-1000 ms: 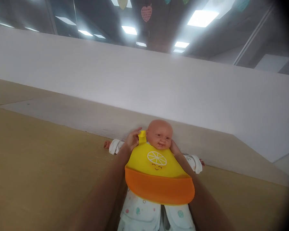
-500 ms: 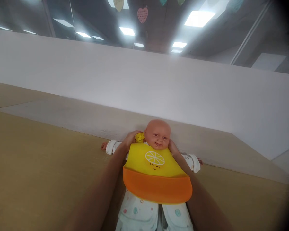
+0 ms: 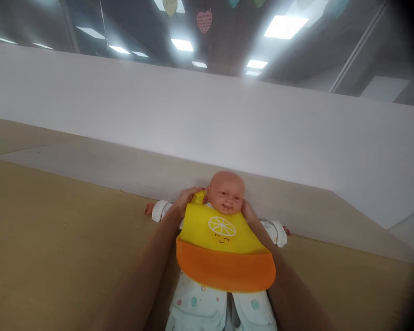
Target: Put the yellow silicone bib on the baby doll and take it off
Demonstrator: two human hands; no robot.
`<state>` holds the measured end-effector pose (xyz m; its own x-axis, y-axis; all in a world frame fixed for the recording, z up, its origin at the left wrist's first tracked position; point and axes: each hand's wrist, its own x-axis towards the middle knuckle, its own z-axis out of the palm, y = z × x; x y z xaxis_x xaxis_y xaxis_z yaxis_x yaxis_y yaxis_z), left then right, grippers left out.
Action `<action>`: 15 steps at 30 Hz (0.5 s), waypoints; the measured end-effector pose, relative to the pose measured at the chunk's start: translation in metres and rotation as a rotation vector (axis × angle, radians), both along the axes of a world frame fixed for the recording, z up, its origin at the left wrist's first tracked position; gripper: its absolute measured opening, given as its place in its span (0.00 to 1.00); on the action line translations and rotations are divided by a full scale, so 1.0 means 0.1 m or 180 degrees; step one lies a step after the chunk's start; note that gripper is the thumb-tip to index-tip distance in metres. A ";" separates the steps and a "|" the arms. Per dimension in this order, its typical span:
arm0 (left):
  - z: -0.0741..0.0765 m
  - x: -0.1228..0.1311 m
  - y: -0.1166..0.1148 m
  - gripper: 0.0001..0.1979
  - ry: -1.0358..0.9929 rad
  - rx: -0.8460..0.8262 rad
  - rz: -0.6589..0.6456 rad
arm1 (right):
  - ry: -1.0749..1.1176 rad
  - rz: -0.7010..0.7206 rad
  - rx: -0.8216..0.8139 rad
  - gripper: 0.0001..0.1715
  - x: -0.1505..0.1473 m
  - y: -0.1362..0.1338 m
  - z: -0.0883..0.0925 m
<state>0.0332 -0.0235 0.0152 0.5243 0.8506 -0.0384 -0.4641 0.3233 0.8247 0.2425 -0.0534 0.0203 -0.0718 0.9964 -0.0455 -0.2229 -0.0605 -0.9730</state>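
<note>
- Covering the doll's chest at lower centre, the yellow-and-orange bib lies flat.
- Left hand pinches the bib's strap beside the neck; right hand is tucked behind the neck, its grip hidden.
- Fastening seems to be the step in hand; next, the strap ends must meet behind the neck.

Field note: my left forearm and right forearm, lower centre of frame, bare to bottom edge. Left hand bare. Right hand bare, mostly hidden.
</note>
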 end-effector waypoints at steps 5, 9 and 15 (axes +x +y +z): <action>0.01 0.00 0.04 0.07 0.0125 0.0084 -0.0222 | -0.0128 -0.0049 0.0075 0.16 0.03 -0.01 0.00; 0.00 -0.02 0.05 0.08 0.0293 0.0266 -0.0141 | -0.0250 -0.0139 0.0237 0.17 0.05 0.04 -0.06; -0.02 -0.06 0.03 0.06 0.0692 0.0765 0.0395 | -0.0334 -0.0226 0.0486 0.15 0.06 0.07 -0.12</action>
<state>0.0273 -0.0207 0.0135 0.4179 0.9057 0.0715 -0.2928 0.0598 0.9543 0.2485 -0.0462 0.0078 -0.0038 0.9947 0.1029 -0.1181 0.1018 -0.9878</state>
